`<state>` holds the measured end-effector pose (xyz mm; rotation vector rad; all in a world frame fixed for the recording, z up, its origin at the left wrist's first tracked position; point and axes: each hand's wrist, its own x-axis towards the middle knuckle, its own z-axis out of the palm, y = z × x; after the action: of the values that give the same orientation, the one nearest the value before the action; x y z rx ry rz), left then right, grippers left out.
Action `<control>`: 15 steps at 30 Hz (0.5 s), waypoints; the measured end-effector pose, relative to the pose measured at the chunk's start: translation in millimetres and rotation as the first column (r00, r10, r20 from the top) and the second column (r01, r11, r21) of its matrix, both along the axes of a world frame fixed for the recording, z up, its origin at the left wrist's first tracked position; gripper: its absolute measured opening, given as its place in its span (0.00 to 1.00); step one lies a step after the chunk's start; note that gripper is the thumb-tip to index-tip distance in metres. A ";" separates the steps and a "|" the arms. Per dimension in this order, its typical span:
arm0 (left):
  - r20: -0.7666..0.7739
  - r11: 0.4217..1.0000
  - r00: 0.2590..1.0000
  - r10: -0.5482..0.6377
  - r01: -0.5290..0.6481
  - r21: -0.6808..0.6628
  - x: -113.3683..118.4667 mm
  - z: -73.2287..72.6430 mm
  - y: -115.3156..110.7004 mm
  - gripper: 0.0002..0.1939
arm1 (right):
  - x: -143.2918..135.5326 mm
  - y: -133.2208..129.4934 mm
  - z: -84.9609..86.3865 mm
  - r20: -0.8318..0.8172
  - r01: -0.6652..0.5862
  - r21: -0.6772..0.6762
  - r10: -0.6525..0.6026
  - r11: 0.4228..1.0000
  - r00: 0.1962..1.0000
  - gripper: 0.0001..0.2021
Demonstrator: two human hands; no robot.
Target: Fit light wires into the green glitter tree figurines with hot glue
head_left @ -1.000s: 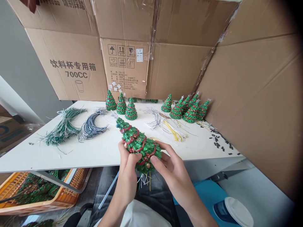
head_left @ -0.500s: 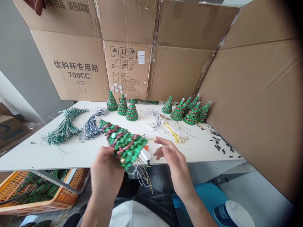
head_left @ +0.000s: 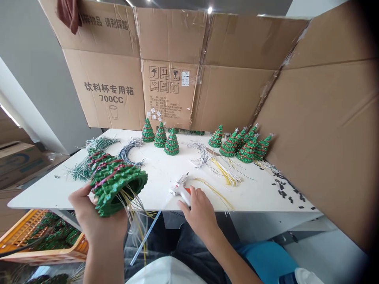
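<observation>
My left hand (head_left: 99, 223) is closed around a small green beaded Christmas tree (head_left: 111, 179) with red garlands. The tree lies tilted, tip up to the left, and its hollow base faces right. Yellow and white wires (head_left: 137, 211) trail out of the base and hang past the table edge. At the front of the table, my right hand (head_left: 199, 211) has its fingers wrapped on the handle of a white glue gun (head_left: 179, 186). The gun's nozzle points away, up and right. A long translucent glue stick (head_left: 146, 237) runs from its rear toward my lap.
Finished-looking trees stand at the back centre (head_left: 171, 144) and back right (head_left: 227, 144). Wire bundles lie left (head_left: 128, 154) and right (head_left: 226, 171); black bits (head_left: 282, 193) are scattered far right. Cardboard walls (head_left: 231, 94) enclose the table. An orange crate (head_left: 78, 248) sits below left.
My left hand has moved left with the tree, turning its hollow base into view. My right hand, empty before, has come down and taken hold of the glue gun. The view has shifted too.
</observation>
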<state>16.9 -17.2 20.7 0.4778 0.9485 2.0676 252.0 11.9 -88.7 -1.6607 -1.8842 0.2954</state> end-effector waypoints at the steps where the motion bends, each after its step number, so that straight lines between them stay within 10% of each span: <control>1: 0.039 1.000 0.999 0.026 -0.026 0.005 -0.6 0.1 0.5 0.06 | 0.4 -0.2 -3.1 0.013 -0.003 -0.007 0.003 1.000 1.000 0.17; 7: 0.127 0.996 0.988 0.087 -0.085 -0.021 -1.9 7.7 -4.5 0.04 | 17.6 5.9 -8.0 -0.078 -0.010 -0.004 0.010 1.000 0.997 0.18; 15: -0.254 0.981 0.960 0.120 -0.075 0.181 -32.9 -13.0 -1.6 0.18 | 35.7 15.2 -12.0 -0.515 -0.035 -0.008 0.026 0.999 0.857 0.26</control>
<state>-16.0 -18.8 7.8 0.8289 0.9685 2.2226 287.7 27.1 -100.6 -1.3817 -1.4995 0.6983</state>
